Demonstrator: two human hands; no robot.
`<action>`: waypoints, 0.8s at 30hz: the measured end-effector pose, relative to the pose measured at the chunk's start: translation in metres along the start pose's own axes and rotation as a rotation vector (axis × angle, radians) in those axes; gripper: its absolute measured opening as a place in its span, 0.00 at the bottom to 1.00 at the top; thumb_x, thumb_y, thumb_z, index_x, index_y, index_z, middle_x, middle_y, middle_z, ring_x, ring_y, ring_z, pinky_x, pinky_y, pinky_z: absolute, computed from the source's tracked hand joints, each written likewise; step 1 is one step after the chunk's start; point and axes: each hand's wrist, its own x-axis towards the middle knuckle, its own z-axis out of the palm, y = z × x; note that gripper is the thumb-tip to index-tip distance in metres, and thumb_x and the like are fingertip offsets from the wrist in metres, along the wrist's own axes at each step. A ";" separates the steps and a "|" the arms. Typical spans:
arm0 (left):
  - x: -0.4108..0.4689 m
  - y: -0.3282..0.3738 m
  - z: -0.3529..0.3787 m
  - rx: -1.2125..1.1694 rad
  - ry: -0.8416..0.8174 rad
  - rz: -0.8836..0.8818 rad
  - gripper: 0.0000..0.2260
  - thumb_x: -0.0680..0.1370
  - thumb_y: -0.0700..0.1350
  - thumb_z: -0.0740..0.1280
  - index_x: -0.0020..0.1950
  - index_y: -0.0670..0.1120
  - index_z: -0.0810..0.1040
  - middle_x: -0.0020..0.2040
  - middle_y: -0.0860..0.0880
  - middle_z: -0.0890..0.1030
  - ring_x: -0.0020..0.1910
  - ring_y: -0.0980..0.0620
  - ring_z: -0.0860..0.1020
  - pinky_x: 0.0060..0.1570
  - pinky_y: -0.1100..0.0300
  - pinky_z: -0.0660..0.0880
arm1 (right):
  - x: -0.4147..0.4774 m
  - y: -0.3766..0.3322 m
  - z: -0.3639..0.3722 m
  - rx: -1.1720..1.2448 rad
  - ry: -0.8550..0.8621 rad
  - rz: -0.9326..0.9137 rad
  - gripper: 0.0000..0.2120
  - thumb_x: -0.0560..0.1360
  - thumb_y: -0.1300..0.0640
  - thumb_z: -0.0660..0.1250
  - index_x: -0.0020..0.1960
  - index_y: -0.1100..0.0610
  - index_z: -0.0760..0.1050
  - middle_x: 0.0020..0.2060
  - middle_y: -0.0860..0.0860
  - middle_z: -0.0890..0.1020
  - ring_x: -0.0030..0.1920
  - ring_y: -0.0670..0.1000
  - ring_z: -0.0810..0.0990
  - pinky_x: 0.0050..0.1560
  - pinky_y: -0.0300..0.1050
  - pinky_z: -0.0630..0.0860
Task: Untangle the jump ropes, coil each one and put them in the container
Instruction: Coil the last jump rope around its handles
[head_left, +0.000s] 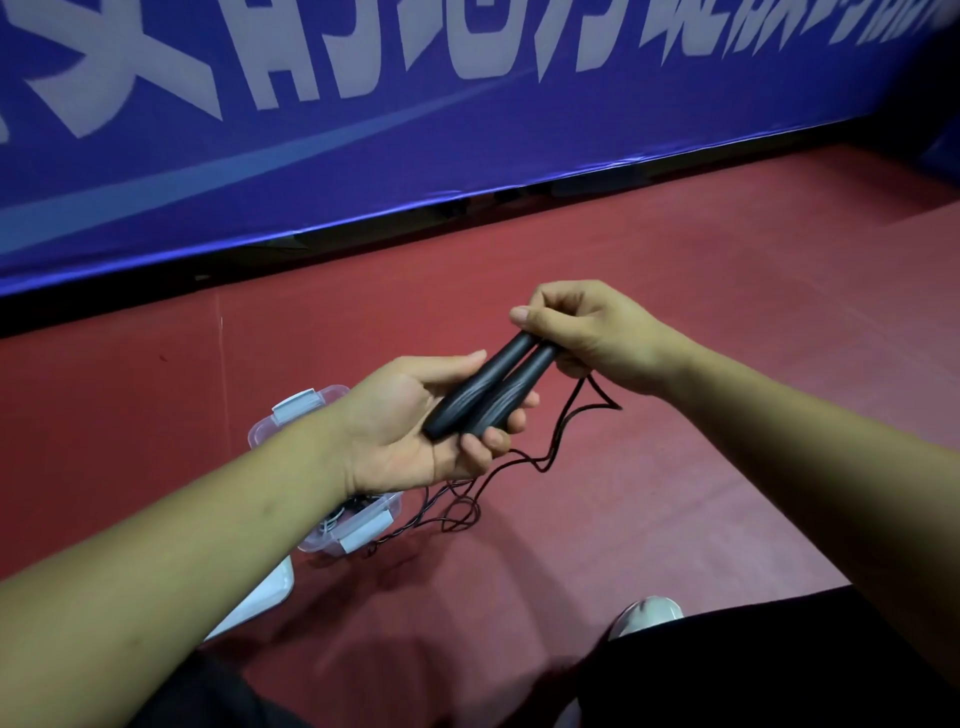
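Observation:
Two black jump rope handles (488, 389) lie side by side above the red floor. My left hand (415, 415) grips their thick lower ends. My right hand (582, 332) pinches their thin upper ends. The thin black rope (556, 441) hangs from under my right hand and falls in loose kinked loops onto the floor. A clear plastic container (363, 525) with grey clips stands on the floor below my left wrist, partly hidden by it. Dark and pale cord shows inside it.
A blue banner (363, 130) with white lettering runs along the far edge of the red floor (727, 312). A white lid (265, 592) lies beside the container under my left forearm. My shoe (649, 613) and dark trousers fill the lower right.

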 end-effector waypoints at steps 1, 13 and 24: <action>0.001 -0.001 0.000 -0.022 0.009 -0.011 0.23 0.81 0.53 0.59 0.63 0.34 0.74 0.43 0.42 0.75 0.34 0.52 0.71 0.27 0.65 0.69 | 0.000 0.000 0.001 -0.026 0.008 -0.006 0.15 0.80 0.54 0.67 0.38 0.59 0.70 0.26 0.51 0.65 0.26 0.49 0.60 0.27 0.46 0.54; 0.006 -0.002 0.002 0.151 0.041 0.086 0.09 0.75 0.35 0.66 0.55 0.37 0.74 0.36 0.47 0.72 0.29 0.57 0.67 0.25 0.69 0.61 | 0.000 -0.011 -0.005 -0.366 0.143 -0.171 0.23 0.83 0.45 0.58 0.36 0.59 0.69 0.28 0.49 0.67 0.29 0.47 0.65 0.31 0.43 0.62; 0.008 0.020 -0.006 -0.119 0.105 0.491 0.07 0.75 0.36 0.62 0.52 0.40 0.73 0.37 0.48 0.72 0.30 0.57 0.69 0.26 0.70 0.66 | 0.014 0.023 -0.034 -0.474 0.070 -0.029 0.08 0.83 0.62 0.61 0.49 0.59 0.78 0.34 0.54 0.79 0.32 0.45 0.78 0.41 0.44 0.75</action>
